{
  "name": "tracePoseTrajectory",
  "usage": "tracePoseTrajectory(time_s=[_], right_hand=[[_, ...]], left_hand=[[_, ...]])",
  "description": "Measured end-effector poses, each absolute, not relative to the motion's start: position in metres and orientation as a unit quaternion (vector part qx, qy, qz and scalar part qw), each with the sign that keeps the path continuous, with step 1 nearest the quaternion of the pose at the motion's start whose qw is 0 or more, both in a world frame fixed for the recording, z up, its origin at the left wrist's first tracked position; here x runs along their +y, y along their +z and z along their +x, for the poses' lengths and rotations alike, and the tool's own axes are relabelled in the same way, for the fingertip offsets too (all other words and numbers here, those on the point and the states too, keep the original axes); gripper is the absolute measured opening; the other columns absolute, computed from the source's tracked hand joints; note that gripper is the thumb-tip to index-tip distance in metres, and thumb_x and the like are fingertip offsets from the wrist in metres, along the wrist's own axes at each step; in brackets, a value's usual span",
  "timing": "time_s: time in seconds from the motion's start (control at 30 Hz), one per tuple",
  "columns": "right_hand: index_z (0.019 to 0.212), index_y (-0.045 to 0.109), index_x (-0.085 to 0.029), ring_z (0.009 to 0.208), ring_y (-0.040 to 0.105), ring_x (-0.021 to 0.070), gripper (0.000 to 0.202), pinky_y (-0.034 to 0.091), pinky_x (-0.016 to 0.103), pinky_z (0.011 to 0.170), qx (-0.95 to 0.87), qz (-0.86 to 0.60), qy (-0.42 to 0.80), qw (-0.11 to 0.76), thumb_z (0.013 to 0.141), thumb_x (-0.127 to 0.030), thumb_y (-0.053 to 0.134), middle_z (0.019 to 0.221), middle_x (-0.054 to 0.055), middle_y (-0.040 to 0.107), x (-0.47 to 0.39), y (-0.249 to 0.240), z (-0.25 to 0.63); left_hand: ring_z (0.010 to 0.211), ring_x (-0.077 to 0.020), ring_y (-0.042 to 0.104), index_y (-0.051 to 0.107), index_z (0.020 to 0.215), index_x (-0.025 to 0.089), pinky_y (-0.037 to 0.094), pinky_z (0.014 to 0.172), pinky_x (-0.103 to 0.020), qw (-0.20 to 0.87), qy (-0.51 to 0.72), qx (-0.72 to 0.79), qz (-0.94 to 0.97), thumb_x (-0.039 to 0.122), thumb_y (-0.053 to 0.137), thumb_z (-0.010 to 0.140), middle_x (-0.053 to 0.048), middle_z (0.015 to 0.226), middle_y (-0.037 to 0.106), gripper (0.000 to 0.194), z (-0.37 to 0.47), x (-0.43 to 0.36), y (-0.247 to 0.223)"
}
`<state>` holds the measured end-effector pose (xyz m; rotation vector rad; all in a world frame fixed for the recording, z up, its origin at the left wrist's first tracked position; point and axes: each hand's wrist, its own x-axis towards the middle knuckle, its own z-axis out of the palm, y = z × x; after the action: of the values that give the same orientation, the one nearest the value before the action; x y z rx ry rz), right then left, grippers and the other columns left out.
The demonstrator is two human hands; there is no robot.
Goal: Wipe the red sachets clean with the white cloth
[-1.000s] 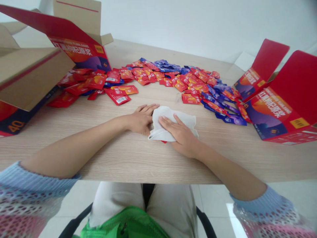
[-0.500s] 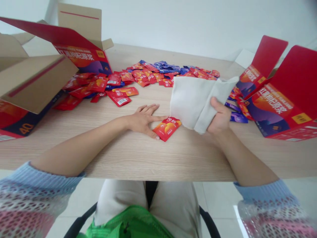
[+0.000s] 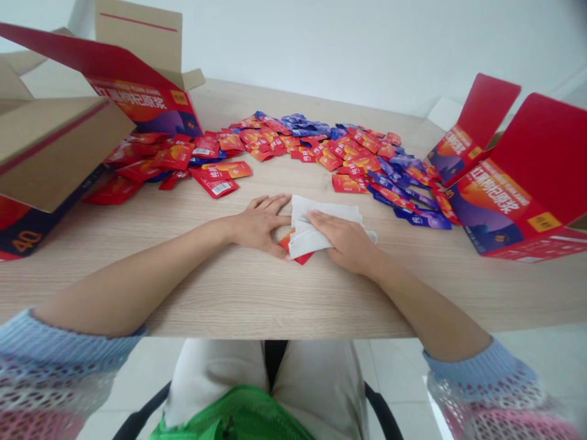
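Observation:
On the table in front of me lies a red and orange sachet (image 3: 303, 259), mostly covered by a folded white cloth (image 3: 312, 241). My right hand (image 3: 346, 238) holds the cloth pressed down over the sachet, its fingers pointing left. At the sachet's left edge, my left hand (image 3: 259, 226) rests flat with fingers spread, thumb and index fingertips touching or very near the sachet and cloth.
Behind my hands, loose red and blue sachets (image 3: 353, 153) curve across the table. Another pile of sachets (image 3: 174, 156) lies by the open cartons (image 3: 142, 104) on the left. Red open boxes (image 3: 509, 195) stand at the right. The table's front edge (image 3: 279, 336) is near my lap.
My right hand has brought the cloth down and left onto the sachet, covering most of it; the cloth was raised before. My left hand stays in place beside the sachet.

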<state>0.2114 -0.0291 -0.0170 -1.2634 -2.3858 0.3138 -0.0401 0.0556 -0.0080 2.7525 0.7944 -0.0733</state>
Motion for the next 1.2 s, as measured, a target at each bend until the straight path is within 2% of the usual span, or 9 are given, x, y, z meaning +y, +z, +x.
tracePoseTrajectory(time_s=[0.2,0.37,0.53,0.63,0.73,0.87,0.97,1.07,1.2], right_hand=[[0.147,0.036,-0.007,0.142,0.033,0.0230,0.081,0.025,0.049,0.118,-0.909,-0.393,0.058,0.130,0.067,-0.006,0.044,0.152,0.017,0.039,-0.038,-0.011,0.200],[0.146,0.039,-0.007,0.141,0.034,0.0221,0.080,0.029,0.044,0.117,-0.920,-0.367,0.082,0.106,0.066,-0.004,0.046,0.151,0.016,0.039,-0.046,-0.005,0.193],[0.147,0.041,-0.015,0.137,0.043,0.0233,0.075,0.034,0.046,0.113,-0.901,-0.360,0.205,0.132,0.073,-0.003,0.046,0.148,0.012,0.045,-0.056,0.011,0.201],[0.134,0.058,-0.025,0.125,0.055,0.0273,0.050,0.041,0.049,0.107,-0.835,-0.361,0.332,0.248,0.084,-0.017,0.053,0.134,0.005,0.061,-0.052,0.010,0.210],[0.094,0.074,-0.022,0.097,0.069,0.0280,0.020,0.055,0.045,0.089,-0.662,-0.427,0.404,0.465,0.077,-0.032,0.069,0.099,0.002,0.075,-0.038,-0.002,0.216],[0.095,0.070,-0.020,0.094,0.069,0.0255,0.024,0.057,0.044,0.085,-0.400,-0.418,0.430,0.694,0.074,-0.032,0.070,0.092,0.002,0.075,-0.015,-0.003,0.231],[0.099,0.068,-0.019,0.101,0.068,0.0249,0.023,0.054,0.046,0.093,-0.329,-0.362,0.419,0.765,0.077,-0.025,0.062,0.094,0.004,0.074,-0.003,0.010,0.254],[0.096,0.068,-0.020,0.098,0.068,0.0233,0.022,0.055,0.047,0.093,-0.294,-0.335,0.378,0.811,0.078,-0.020,0.056,0.091,0.002,0.074,0.004,0.018,0.273],[0.092,0.068,-0.020,0.093,0.069,0.0226,0.020,0.056,0.045,0.091,-0.280,-0.356,0.352,0.819,0.076,-0.019,0.056,0.088,0.002,0.073,0.012,0.010,0.282]], left_hand=[[0.148,-0.0374,0.000,0.040,0.147,0.033,0.002,0.116,-0.053,0.131,-0.038,0.277,0.951,0.076,0.065,0.064,-0.009,0.164,-0.003,0.097,-0.040,0.059,-0.012],[0.148,-0.0367,-0.003,0.036,0.149,0.024,0.001,0.117,-0.050,0.126,-0.050,0.289,0.948,0.073,0.067,0.063,-0.013,0.163,-0.006,0.104,-0.039,0.062,-0.012],[0.148,-0.0372,-0.004,0.038,0.149,0.027,-0.001,0.117,-0.052,0.169,-0.068,0.300,0.936,0.072,0.070,0.061,-0.012,0.163,-0.007,0.103,-0.037,0.060,-0.005],[0.149,-0.0357,-0.006,0.036,0.149,0.031,-0.001,0.117,-0.053,0.191,-0.058,0.305,0.931,0.066,0.075,0.059,-0.010,0.163,-0.007,0.105,-0.036,0.061,-0.004],[0.149,-0.0345,-0.003,0.036,0.149,0.029,0.000,0.117,-0.054,0.216,-0.037,0.321,0.921,0.059,0.079,0.059,-0.011,0.163,0.000,0.104,-0.037,0.062,-0.005],[0.149,-0.0358,-0.002,0.052,0.136,0.041,-0.001,0.113,-0.063,0.252,-0.018,0.288,0.924,0.047,0.074,0.072,-0.002,0.163,0.012,0.068,-0.038,0.061,-0.001],[0.149,-0.0358,-0.001,0.057,0.128,0.047,0.002,0.107,-0.072,0.271,-0.016,0.254,0.928,0.031,0.060,0.085,0.006,0.159,0.027,0.046,-0.040,0.058,0.006],[0.149,-0.0324,0.006,0.052,0.133,0.047,0.004,0.107,-0.073,0.240,-0.015,0.222,0.945,0.015,0.051,0.083,0.008,0.151,0.041,0.059,-0.043,0.053,0.013],[0.148,-0.0305,0.015,0.035,0.148,0.036,0.015,0.114,-0.059,0.184,-0.042,0.184,0.965,0.014,0.054,0.074,0.004,0.154,0.038,0.080,-0.043,0.040,0.022]])
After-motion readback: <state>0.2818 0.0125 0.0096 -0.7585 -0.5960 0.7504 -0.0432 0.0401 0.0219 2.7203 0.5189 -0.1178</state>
